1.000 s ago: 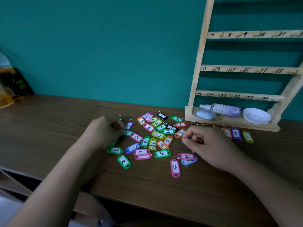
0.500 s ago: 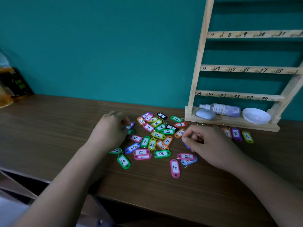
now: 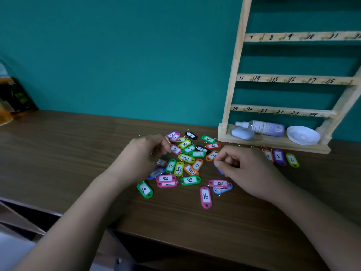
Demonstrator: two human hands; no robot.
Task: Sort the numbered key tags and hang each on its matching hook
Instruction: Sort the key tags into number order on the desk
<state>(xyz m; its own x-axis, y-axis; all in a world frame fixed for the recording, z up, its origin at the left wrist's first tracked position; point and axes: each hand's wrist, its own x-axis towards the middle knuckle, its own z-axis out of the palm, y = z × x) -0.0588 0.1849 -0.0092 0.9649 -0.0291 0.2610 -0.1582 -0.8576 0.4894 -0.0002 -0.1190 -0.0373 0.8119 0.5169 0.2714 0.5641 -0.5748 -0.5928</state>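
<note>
Head view: right hand (image 3: pixel 248 169) curled, pinching blue tag (image 3: pixel 220 170). Left hand (image 3: pixel 142 153) fingers bunched over pile of key tags (image 3: pixel 185 159); grip unclear. Hook rack (image 3: pixel 289 79) up-right, nearer right hand.

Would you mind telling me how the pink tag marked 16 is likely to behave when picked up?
The pink tag marked 16 looks like a thin, flat plastic piece, so probably stiff and light. It lies flat on the table, so it should slide, not roll, and may need lifting by an edge.
</note>
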